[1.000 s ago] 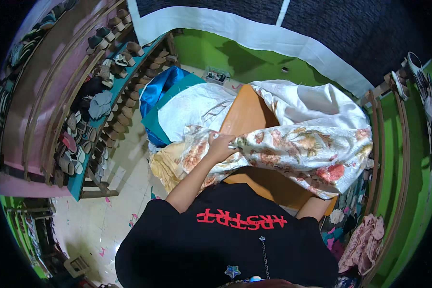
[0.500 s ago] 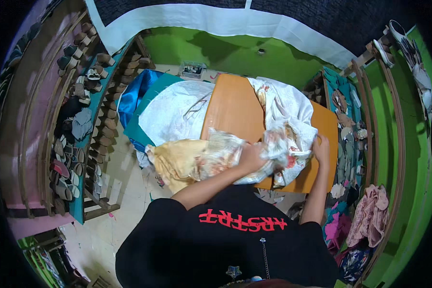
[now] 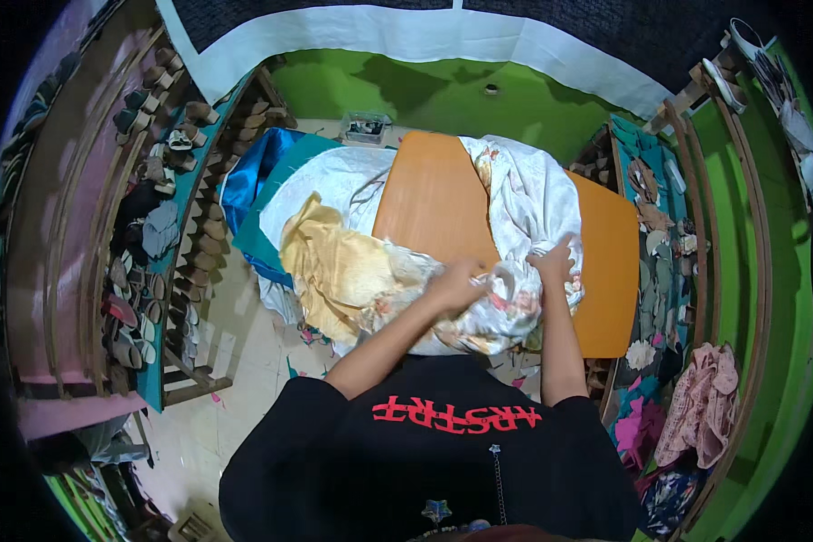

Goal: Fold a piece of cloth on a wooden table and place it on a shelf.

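A long white cloth with red and orange floral print (image 3: 515,318) lies bunched over the near edge of an orange-brown table (image 3: 443,203). My left hand (image 3: 456,287) is closed on this floral cloth. My right hand (image 3: 554,262) grips its gathered white folds, a short way to the right of my left hand. One part of the cloth runs from there to the far edge of the table. On the left, a yellow cloth (image 3: 343,271) meets the floral cloth and hangs toward the floor; I cannot tell whether the two are one piece.
White lace-like fabric (image 3: 307,194), teal cloth (image 3: 275,212) and shiny blue cloth (image 3: 239,199) lie at the table's left. Shoe racks (image 3: 176,271) stand left, with shelves of shoes and cloth (image 3: 655,244) to the right. A clear box (image 3: 367,127) sits by the green wall.
My right hand has moved left from the table's right side onto the white folds. The floral cloth is gathered closer between my hands, and the yellow cloth has shifted up.
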### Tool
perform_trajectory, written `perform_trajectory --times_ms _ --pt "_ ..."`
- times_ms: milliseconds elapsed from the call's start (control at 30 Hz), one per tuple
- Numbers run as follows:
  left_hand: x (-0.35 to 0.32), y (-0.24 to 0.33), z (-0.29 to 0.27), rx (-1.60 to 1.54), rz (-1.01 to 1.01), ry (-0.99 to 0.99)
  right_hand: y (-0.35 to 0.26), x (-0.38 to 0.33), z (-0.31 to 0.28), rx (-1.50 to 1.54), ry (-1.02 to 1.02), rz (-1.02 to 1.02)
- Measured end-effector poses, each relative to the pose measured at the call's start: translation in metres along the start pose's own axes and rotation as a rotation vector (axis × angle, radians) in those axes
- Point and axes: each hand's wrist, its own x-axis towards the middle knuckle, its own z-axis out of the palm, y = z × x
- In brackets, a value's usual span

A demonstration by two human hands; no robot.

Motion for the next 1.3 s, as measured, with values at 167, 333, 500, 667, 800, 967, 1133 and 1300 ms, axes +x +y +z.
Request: perform_trajectory --times_ms 167,333,500,667,800,967,1133,1300 --pt "-0.013 -0.021 -0.021 0.334 -0.149 0.277 0.028 0.022 0.015 0.011 -0.053 -0.059" --pt "-0.051 -0.046 0.0 0.142 -0.411 0.184 0.049 -0.002 0.007 0.115 -0.069 -0.269" --pt "-0.071 -0.016 0.032 0.281 -0.572 -0.132 0.088 -0.006 0.009 0.149 -0.133 -0.339" --pt "-0.074 -0.004 0.076 0.314 -0.65 -0.29 0.111 -0.011 0.002 0.163 -0.171 -0.4" --pt "-0.05 -0.005 0.099 0.346 -0.371 0.026 0.127 -0.021 -0.006 0.175 -0.138 -0.471" --pt "0.0 0.008 0.126 0.0 -0.325 0.168 0.171 -0.038 -0.002 0.213 -0.252 -0.615" --pt "0.045 -0.005 0.161 -0.032 -0.351 0.237 0.216 -0.071 0.005 0.225 -0.394 -0.704" --pt "0.044 0.021 0.177 0.03 -0.508 0.537 0.229 -0.086 0.013 0.252 -0.393 -0.85"
